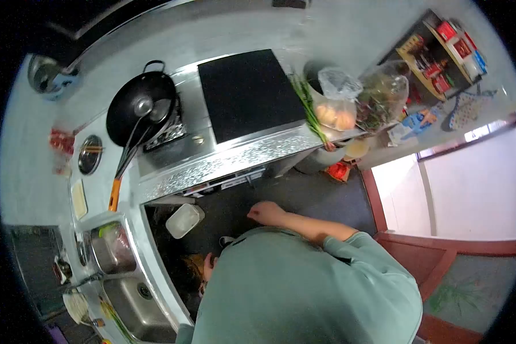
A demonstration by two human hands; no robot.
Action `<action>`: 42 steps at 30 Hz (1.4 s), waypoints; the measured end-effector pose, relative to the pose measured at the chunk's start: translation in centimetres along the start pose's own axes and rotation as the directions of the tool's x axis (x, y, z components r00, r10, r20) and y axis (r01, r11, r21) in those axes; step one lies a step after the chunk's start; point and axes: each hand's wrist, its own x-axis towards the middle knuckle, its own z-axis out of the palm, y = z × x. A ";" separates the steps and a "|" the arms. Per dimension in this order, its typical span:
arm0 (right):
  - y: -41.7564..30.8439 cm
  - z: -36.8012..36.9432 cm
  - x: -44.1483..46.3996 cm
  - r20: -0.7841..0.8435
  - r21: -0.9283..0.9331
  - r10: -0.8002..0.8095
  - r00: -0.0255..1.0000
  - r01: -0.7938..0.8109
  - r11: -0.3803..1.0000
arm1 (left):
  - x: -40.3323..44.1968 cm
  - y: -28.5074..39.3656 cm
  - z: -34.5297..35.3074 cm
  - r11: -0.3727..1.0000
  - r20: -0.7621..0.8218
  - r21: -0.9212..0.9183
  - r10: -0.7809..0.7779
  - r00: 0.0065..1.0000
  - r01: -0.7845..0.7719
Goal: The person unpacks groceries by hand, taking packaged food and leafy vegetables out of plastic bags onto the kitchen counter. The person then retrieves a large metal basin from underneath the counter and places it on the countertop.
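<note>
My right hand is over the dark floor in front of the counter, its fingers curled in, with nothing visible in it. Lower and to the left, my left hand shows only in part beside my green shirt, near a brown object under the sink counter. Its fingers are too small and hidden to read. A white plastic tub stands on the floor between the sink counter and my right hand.
A black wok with an orange-handled utensil sits on the stove. Beside the black panel are green onions and bagged produce. The sink is at lower left. Red packaging lies near a bin.
</note>
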 end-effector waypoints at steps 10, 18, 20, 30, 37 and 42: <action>14.5 -22.8 -7.6 -0.912 0.138 0.181 0.368 -0.139 0.981 | 8.4 10.1 6.1 0.963 0.284 -0.262 0.011 0.959 0.066; 18.0 -34.9 -3.0 -0.943 0.179 0.281 0.179 -0.440 0.880 | 11.2 12.4 6.9 0.986 0.403 -0.164 0.079 0.912 -0.014; 18.9 -35.3 -2.1 -0.912 0.178 0.338 0.234 -0.518 0.837 | 13.0 12.4 7.1 0.989 0.436 -0.136 0.115 0.893 -0.060; 18.1 -38.9 -7.4 -0.990 0.064 0.094 0.109 -0.253 0.965 | 23.0 12.4 9.4 0.960 0.545 -0.120 0.277 0.792 -0.253; 19.3 -34.4 -7.5 -0.894 0.446 0.436 0.099 0.279 0.851 | 25.7 18.4 7.3 0.950 0.622 0.066 0.200 0.757 -0.305; 22.1 -34.2 -3.4 -0.918 0.252 0.305 0.253 -0.223 0.942 | 27.0 14.6 9.2 0.968 0.654 -0.053 0.220 0.723 -0.246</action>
